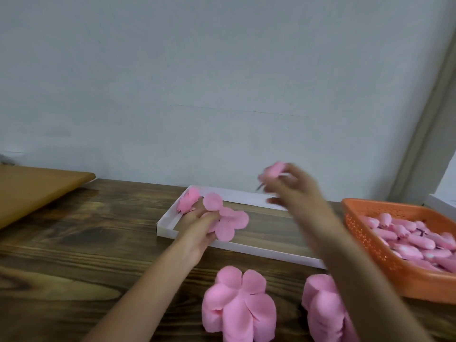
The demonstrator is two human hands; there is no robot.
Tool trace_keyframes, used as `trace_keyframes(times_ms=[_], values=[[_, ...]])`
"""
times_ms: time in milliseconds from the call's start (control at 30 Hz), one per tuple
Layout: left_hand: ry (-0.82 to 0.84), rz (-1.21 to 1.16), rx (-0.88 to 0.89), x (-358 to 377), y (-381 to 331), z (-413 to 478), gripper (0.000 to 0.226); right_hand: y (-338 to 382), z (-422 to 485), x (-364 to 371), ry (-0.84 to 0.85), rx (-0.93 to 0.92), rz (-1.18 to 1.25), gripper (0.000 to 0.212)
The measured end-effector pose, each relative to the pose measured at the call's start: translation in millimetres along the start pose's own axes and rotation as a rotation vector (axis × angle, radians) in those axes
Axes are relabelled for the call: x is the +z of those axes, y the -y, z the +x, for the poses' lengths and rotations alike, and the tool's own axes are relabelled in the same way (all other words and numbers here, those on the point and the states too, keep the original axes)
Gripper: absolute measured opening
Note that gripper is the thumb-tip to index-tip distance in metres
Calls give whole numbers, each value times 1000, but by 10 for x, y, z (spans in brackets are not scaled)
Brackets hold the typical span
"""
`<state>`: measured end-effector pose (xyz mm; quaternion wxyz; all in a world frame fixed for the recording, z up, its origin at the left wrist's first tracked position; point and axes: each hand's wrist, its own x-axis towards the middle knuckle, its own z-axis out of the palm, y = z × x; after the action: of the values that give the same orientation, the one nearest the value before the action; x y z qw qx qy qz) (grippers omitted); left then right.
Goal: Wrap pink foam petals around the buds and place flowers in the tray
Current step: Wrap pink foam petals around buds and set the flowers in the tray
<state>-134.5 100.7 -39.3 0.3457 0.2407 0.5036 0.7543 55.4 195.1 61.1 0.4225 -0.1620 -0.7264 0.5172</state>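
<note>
While your left grip (197, 228) pinches a pink petal sheet (230, 222) over the white tray (246, 246) at centre frame, lower your right grip (293, 191), closed around a blurred bud (276, 169), so the bud meets the petals' middle before wrapping.

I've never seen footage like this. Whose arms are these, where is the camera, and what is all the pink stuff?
No machine here: a person works with bare hands, and the single picture comes from a camera worn on their head, looking down. The left hand holds a flat pink petal piece over the white tray, where one pink flower lies. The right hand, blurred, pinches a pink bud. On the wooden table sit two petal stacks and an orange basket of buds.
</note>
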Motion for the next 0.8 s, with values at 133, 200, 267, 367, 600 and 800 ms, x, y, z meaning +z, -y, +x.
trace_keyframes(times_ms=[133, 200, 267, 367, 600, 800], values=[[-104, 17, -32, 6, 17, -62, 26, -395, -187, 590, 0, -2, -49, 7], [-170, 18, -52, 31, 44, -67, 24, -555, -234, 625, -22, -24, -70, 6], [-215, 15, -68, 58, 59, -74, 21, -674, -271, 619, -33, -57, -66, 7], [-205, 13, -54, 76, 82, -76, 20, -776, -312, 599, -29, -88, -104, 12], [-146, 97, 32, 73, 91, -80, 17, -863, -296, 605, -27, -114, -179, 20], [-160, 211, 84, 105, 82, -117, 23, -856, -282, 584, -33, -82, -106, 14]])
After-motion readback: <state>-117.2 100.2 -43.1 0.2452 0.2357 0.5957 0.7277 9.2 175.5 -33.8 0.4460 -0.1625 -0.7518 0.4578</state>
